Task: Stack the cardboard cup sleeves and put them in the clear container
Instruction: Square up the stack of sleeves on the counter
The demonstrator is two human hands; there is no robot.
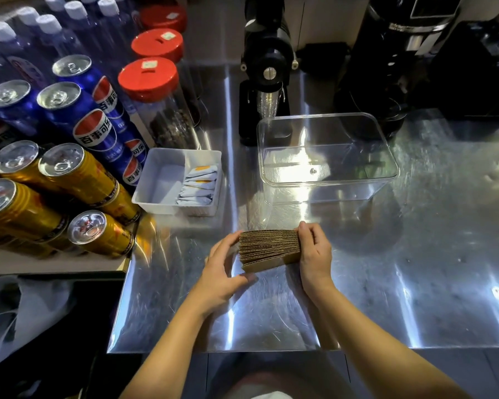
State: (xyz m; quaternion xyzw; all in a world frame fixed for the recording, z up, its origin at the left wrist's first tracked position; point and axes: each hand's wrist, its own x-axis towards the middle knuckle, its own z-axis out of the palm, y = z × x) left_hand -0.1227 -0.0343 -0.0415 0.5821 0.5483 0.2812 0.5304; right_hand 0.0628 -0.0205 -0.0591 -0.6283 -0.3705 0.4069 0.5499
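Note:
A stack of flat brown cardboard cup sleeves (pixel 268 248) stands on edge on the steel counter, held between both hands. My left hand (pixel 222 272) presses its left end and my right hand (pixel 314 254) grips its right end, fingers curled over the top. The clear container (pixel 329 180) is a rectangular plastic tub with nothing inside, standing a short way beyond the stack, slightly to the right.
A white tray (pixel 156 180) with sachets sits left of the container. Blue and gold drink cans (pixel 78 165), water bottles and red-lidded jars (pixel 153 90) crowd the left. A black grinder (pixel 267 67) and coffee machines (pixel 415 53) stand behind the container. The counter's front edge (pixel 271 349) is near my forearms.

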